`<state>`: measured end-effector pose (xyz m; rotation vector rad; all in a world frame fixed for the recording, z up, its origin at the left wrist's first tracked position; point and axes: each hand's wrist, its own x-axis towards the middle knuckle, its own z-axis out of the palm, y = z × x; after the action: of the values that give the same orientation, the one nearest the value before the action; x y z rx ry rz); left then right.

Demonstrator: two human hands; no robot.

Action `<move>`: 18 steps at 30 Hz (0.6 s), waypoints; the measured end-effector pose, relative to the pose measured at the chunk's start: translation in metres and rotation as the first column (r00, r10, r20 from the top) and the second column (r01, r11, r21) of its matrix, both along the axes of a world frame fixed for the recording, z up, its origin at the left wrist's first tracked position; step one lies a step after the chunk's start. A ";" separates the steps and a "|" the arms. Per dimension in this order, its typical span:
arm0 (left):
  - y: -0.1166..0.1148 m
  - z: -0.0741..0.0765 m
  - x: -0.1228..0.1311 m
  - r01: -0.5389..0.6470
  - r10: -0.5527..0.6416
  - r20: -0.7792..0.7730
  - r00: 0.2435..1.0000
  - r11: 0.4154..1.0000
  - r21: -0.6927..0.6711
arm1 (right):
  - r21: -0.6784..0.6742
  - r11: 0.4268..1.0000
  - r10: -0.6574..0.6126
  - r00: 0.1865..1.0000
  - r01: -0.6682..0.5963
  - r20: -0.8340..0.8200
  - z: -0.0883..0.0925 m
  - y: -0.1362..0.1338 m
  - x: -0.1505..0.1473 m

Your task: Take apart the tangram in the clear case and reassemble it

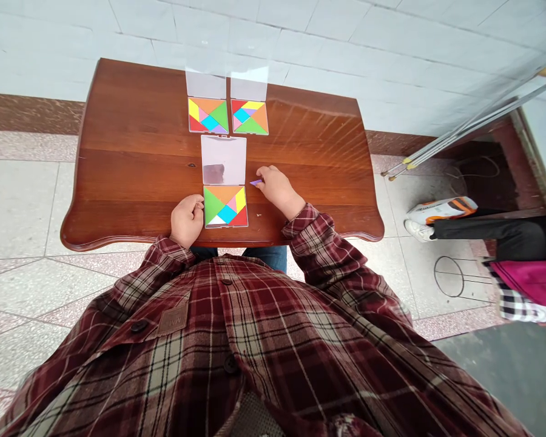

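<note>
Purple tangram piece (255, 182) pinched by right hand (277, 189), fingers together, just right of open tangram case (225, 206) on wooden table (141, 182); left hand (186, 220) curled beside case, fingers together, apparently steadying it

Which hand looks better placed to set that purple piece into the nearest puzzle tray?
The right hand, probably: it's at the purple tangram piece, beside the tray. The left hand shows no piece.

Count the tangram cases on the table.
3: the left far case and right far case lie side by side near the far edge of the wooden table; the near case lies open between the left hand and right hand.
</note>
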<state>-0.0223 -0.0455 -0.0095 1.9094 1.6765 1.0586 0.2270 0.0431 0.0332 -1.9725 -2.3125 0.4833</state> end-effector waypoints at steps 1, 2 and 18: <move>0.000 0.000 0.000 -0.001 0.001 0.000 1.000 1.000 0.002 | -0.023 1.000 0.006 1.000 -0.006 0.022 -0.001 0.003 -0.001; 0.000 -0.001 0.000 -0.001 0.001 0.001 1.000 1.000 0.003 | -0.047 0.999 0.011 0.999 -0.009 0.042 -0.002 0.005 -0.002; -0.001 0.003 0.002 -0.006 0.006 0.005 1.000 1.000 -0.015 | -0.109 0.994 -0.067 0.932 0.030 -0.356 0.006 -0.017 0.010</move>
<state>-0.0204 -0.0466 -0.0064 1.8917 1.6834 1.0498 0.2370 0.0263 0.0396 -1.7919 -2.0446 0.8917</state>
